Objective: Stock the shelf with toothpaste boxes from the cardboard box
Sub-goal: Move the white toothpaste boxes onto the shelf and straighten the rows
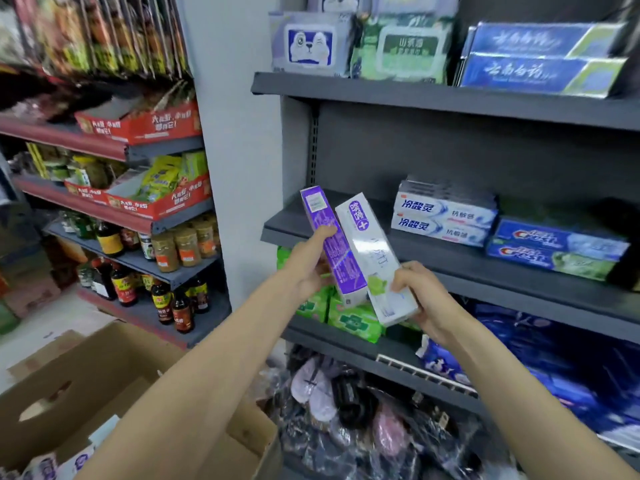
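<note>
Toothpaste boxes — two of them — are in my hands, raised in front of the grey shelf [346, 233] at its left end. My left hand [308, 268] grips the purple box [325, 237] from the left, thumb stretched up along its face. The box stands almost upright, leaning slightly left at the top. My right hand [420, 292] clutches the lower end of the white box [370, 251], fingers curled over its front edge; this box tilts the same way and lies just beside the purple one, their long sides touching.

Further right on the same shelf sit stacked white-and-blue toothpaste boxes [445, 216], and beside them blue Crest boxes [557, 249] — both well apart from what I hold. The shelf above carries blue boxes [543, 60] and wipe packs [403, 48]. Below my hands, green packets [351, 320] lie on the next shelf down.

At lower left the cardboard box [104, 379] stands open under my left forearm, with more white-and-purple boxes [48, 467] showing in its bottom corner. To the far left, other shelves hold sauce bottles [169, 303] and red snack trays [145, 123].
</note>
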